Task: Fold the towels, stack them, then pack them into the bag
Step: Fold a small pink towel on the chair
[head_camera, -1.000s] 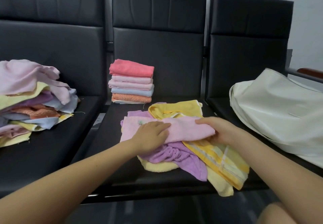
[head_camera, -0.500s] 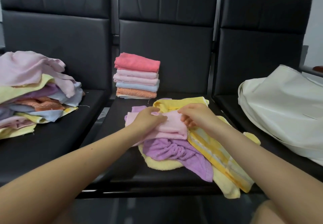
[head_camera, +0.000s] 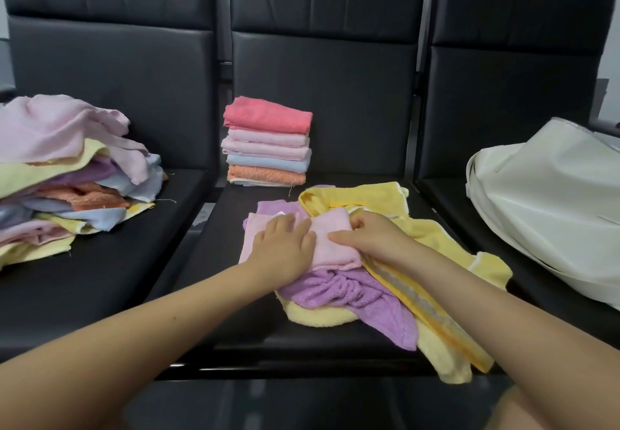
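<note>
The left hand [head_camera: 285,248] is lying flat, fingers straight, pressing on the pink towel [head_camera: 330,245] at the middle seat's center. The right hand [head_camera: 369,238], just at its 3 o'clock, is curling its fingers into the towel's right edge. Both forearms are reaching in from 6 o'clock. The folded stack [head_camera: 266,142] is sitting at 12 o'clock, the white bag [head_camera: 550,201] at 3 o'clock.

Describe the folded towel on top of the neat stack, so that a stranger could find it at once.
Three black seats stand in a row; look at the middle one. At its back stands a neat stack of folded towels. The top towel is coral red, brighter than the pale pink, blue and orange ones beneath it.
</note>
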Demonstrator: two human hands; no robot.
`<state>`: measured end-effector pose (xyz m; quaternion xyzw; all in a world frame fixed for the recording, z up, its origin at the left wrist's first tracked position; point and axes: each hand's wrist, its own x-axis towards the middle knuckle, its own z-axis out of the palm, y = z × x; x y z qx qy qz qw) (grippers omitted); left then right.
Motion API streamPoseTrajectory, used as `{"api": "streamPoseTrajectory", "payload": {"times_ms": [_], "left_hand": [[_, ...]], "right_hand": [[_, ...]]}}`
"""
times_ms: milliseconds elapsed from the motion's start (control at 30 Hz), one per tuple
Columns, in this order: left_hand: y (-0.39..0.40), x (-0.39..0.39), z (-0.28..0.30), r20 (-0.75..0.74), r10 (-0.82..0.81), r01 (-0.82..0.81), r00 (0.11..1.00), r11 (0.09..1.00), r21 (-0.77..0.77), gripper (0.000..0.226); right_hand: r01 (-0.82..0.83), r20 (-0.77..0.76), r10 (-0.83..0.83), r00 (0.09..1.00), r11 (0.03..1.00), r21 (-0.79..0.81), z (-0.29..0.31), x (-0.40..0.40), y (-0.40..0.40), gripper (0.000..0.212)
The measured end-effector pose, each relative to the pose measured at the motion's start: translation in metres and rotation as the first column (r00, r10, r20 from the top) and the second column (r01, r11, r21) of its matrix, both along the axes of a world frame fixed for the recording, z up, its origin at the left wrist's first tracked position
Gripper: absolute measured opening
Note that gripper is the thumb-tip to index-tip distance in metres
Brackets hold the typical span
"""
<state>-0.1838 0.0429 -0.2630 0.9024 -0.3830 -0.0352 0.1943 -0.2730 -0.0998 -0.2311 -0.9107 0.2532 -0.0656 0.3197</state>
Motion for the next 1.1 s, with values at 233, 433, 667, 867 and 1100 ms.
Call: {"api": "streamPoseTrajectory", "payload": {"times_ms": [233, 433, 667, 867, 1100], "left_hand": [[0.005, 0.016, 0.004, -0.061, -0.063, 0.04, 0.996, 0.943, -0.329, 0.039], [0.022, 0.036, 0.03, -0.49, -0.001, -0.295, 0.872, 0.798, -0.526, 0.029], [0.032, 0.047, 0.028, -0.904, -0.275, -0.572, 0.328, 0.704, -0.421, 0.046], [0.026, 0.047, 0.023, -0.849, -0.012, -0.6, 0.528, 0.703, -0.382, 0.024], [0.041, 0.043, 0.006, -0.504, 0.173, -0.388, 0.846, 0.847, -0.362, 0.027]], "right_hand": [[0.1, 0.047, -0.115, 0.992, 0.964, 0.248, 0.012, -0.001, 0.005, 0.026], [0.159, 0.173, -0.243, 0.955, 0.905, 0.394, 0.045, 0.018, 0.017, 0.014], [-0.233, 0.31, 0.028, 0.95, 0.721, 0.652, 0.035, 0.032, 0.046, 0.024], [-0.051, 0.199, -0.043, 0.979, 0.894, 0.444, 0.024, 0.041, 0.045, 0.023], [-0.003, -0.15, 0.005, 0.989, 1.0, 0.01, 0.011, 0.049, 0.049, 0.047]]}}
